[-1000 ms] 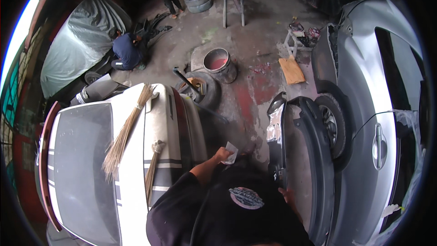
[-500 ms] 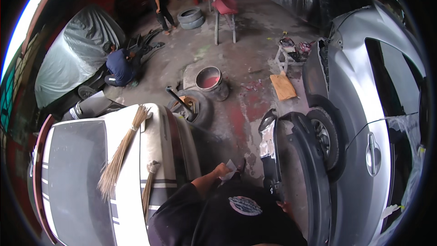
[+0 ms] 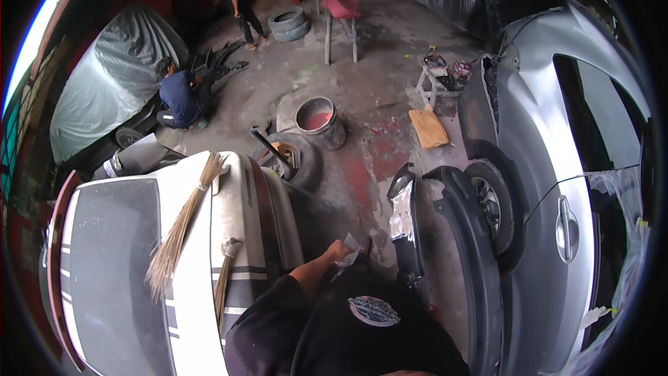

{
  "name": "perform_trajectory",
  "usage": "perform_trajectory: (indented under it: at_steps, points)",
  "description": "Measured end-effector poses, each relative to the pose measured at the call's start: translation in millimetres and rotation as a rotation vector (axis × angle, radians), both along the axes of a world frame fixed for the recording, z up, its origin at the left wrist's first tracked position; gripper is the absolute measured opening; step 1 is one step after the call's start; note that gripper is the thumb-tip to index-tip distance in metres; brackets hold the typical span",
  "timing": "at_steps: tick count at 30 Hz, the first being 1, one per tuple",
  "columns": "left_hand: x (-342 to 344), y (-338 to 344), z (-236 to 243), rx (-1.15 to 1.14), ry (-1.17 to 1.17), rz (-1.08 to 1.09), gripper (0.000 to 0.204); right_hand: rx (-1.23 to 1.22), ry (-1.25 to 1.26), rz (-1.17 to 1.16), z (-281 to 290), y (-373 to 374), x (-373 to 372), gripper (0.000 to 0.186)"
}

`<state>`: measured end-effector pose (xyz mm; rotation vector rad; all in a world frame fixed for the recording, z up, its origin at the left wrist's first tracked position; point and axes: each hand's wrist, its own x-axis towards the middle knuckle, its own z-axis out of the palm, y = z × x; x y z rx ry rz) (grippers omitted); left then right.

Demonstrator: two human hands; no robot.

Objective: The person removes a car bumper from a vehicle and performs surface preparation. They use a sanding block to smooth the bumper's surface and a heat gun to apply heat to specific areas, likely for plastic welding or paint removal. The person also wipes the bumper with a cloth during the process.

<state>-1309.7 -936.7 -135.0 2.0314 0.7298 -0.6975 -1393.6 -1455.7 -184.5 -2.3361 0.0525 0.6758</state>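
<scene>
My left hand [image 3: 337, 251] is closed on a small whitish sheet [image 3: 352, 244], thin like paper, held in front of my black shirt. The sheet's exact kind cannot be made out. Of my right hand [image 3: 435, 312] only a sliver shows past my right side; its fingers are hidden. Nearest to it is a long black car bumper [image 3: 465, 237] on the floor. A second narrow black car part [image 3: 405, 216] with a shiny, pale patch lies just left of the bumper.
At left stands a white striped car [image 3: 191, 237] with straw brooms [image 3: 186, 223] on it. A silver car [image 3: 539, 251] fills the right. Ahead are a bucket [image 3: 337, 132], a tire [image 3: 313, 167], cardboard [image 3: 428, 129] and a small stand [image 3: 430, 87]. One person [image 3: 179, 97] crouches; another [image 3: 241, 10] stands farther back.
The whole view has shifted slightly, with the floor things a little higher and farther left. My left hand still grips the sheet and has risen slightly in the picture.
</scene>
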Motion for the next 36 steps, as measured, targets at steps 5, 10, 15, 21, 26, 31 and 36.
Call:
perform_trajectory:
  at_steps: [5, 10, 15, 21, 26, 31, 36]
  points:
    - [-12, 1, 9, -0.071, -0.021, 0.080, 0.057, -0.092, 0.089, 0.004, -3, 2, 7, 0.059]
    - [-25, 10, -3, -0.018, -0.024, 0.003, 0.051, -0.087, 0.163, -0.014, 25, 13, 12, 0.058]
    - [-38, 17, -25, -0.046, -0.137, -0.101, 0.038, -0.145, -0.019, 0.068, 1, 7, 9, 0.057]
    - [-37, 9, -13, -0.083, 0.026, 0.019, 0.034, -0.070, 0.110, -0.012, 23, 7, 11, 0.062]
    - [-47, 27, -22, 0.017, -0.154, -0.129, 0.040, -0.077, 0.125, 0.031, 10, 17, 11, 0.065]
    - [-22, -1, 20, -0.161, 0.006, 0.140, 0.045, -0.161, 0.094, 0.063, -2, 1, 4, 0.067]
    - [-26, 1, 17, -0.089, -0.029, 0.099, 0.046, -0.134, 0.116, 0.054, -8, 2, -1, 0.070]
